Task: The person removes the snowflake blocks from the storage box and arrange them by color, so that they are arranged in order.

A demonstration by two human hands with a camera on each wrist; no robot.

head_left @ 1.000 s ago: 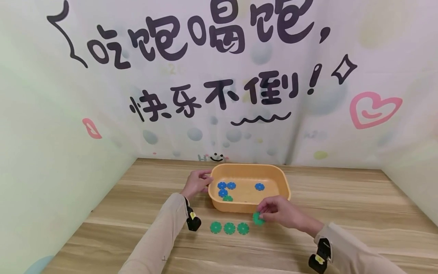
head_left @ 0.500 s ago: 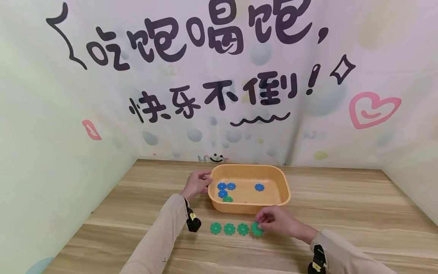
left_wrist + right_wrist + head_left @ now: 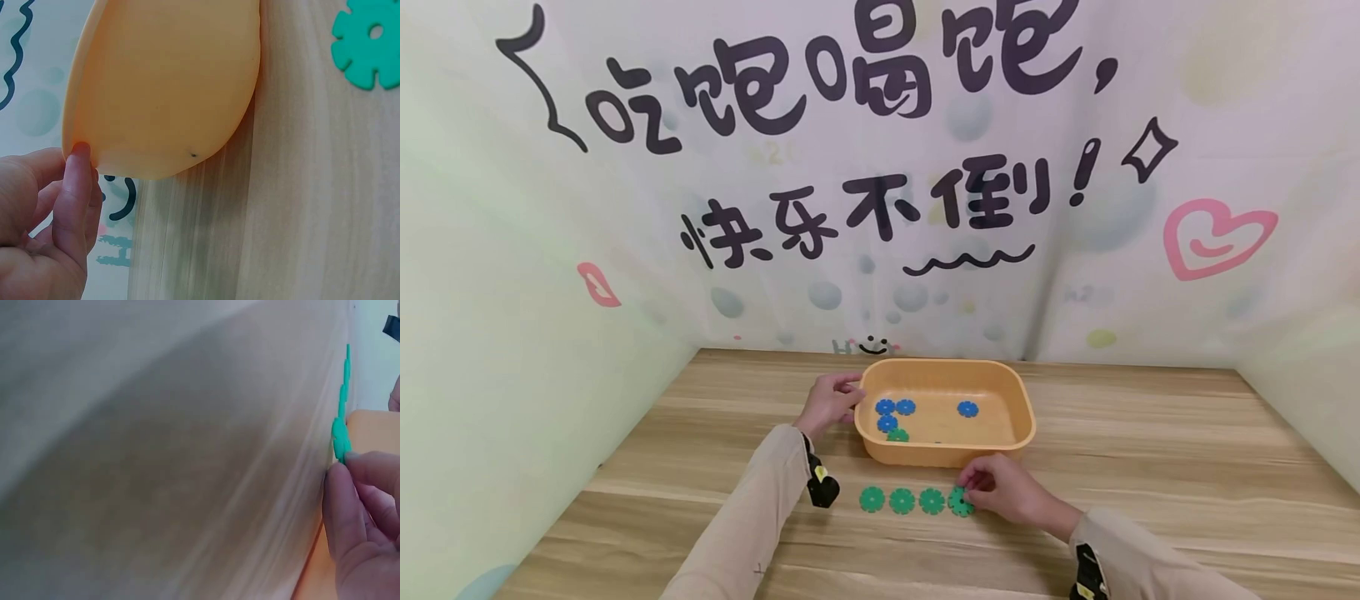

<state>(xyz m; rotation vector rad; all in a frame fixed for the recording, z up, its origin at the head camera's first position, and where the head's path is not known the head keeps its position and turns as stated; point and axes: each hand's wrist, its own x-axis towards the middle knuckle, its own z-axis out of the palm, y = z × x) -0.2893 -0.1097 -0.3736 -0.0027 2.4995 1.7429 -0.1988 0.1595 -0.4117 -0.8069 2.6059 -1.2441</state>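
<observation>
A green disc (image 3: 959, 502) is pinched at its edge by the curled fingertips (image 3: 342, 487) of the right hand (image 3: 1000, 492), low on the tabletop (image 3: 1150, 467) at the right end of a row, just beside three more green discs (image 3: 902, 500) lying flat. The disc looks thin, stiff, light plastic with a notched rim and a centre hole; it is judged easy to lift but hard to get under once flat, so the notched edge seems the best place for a hold. Just behind the row stands an orange tray (image 3: 1026, 417), its near wall close to the knuckles and the only thing judged to crowd the hand. Blue discs (image 3: 895, 408) and one green disc (image 3: 897, 435) lie inside the tray. The tray's left rim is touched by the left hand (image 3: 829, 402), fingers loosely curled, one fingertip (image 3: 79, 150) against the lip; a full grip cannot be made out. A printed backdrop (image 3: 880, 167) closes off the rear and sides.
</observation>
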